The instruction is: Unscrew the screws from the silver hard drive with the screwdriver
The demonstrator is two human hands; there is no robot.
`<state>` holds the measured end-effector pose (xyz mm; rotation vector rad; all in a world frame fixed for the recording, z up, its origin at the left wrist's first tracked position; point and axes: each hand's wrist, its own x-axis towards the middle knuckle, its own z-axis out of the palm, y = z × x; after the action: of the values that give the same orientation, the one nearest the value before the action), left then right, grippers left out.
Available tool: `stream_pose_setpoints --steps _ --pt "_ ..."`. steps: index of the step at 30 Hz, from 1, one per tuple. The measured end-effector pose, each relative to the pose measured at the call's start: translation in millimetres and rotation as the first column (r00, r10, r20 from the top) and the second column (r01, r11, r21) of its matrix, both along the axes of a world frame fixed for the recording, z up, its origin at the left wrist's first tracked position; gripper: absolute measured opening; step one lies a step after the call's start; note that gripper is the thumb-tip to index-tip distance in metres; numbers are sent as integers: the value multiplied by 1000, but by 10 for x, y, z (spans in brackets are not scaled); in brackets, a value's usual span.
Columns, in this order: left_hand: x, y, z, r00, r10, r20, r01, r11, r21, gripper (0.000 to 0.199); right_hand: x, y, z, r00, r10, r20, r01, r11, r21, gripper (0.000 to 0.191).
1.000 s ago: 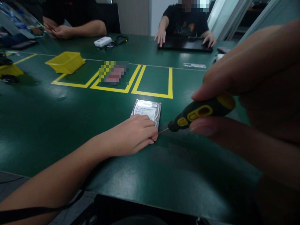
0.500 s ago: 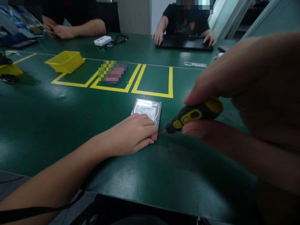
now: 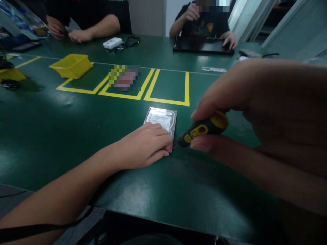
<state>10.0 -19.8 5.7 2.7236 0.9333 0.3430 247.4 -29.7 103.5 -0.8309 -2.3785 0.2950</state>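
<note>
A silver hard drive (image 3: 161, 116) with a white label lies flat on the green table. My left hand (image 3: 150, 144) is closed over its near part, hiding that end, with the fingertips at the near right corner. My right hand (image 3: 245, 112) pinches a black and yellow screwdriver (image 3: 200, 131) between thumb and fingers. Its thin shaft slants down to the left, and the tip meets the drive's near right corner beside my left fingertips. Whether the tip sits in a screw cannot be made out.
Yellow tape rectangles (image 3: 167, 101) mark the green table (image 3: 63, 136) beyond the drive. A yellow bin (image 3: 73, 66) stands at the left, a white device (image 3: 112, 43) with cables behind it. Two people sit opposite, one with a hand on a black panel (image 3: 204, 45).
My right hand has moved slightly left and down with the screwdriver. My left hand and the drive stay put. The person at the far right has raised one hand off the black panel.
</note>
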Motion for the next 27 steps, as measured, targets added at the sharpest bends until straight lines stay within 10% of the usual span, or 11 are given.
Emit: stream_pose_setpoints --steps 27 --pt "-6 10 -21 1000 3 9 -3 1000 -26 13 -42 51 25 1000 22 4 -22 998 -61 15"
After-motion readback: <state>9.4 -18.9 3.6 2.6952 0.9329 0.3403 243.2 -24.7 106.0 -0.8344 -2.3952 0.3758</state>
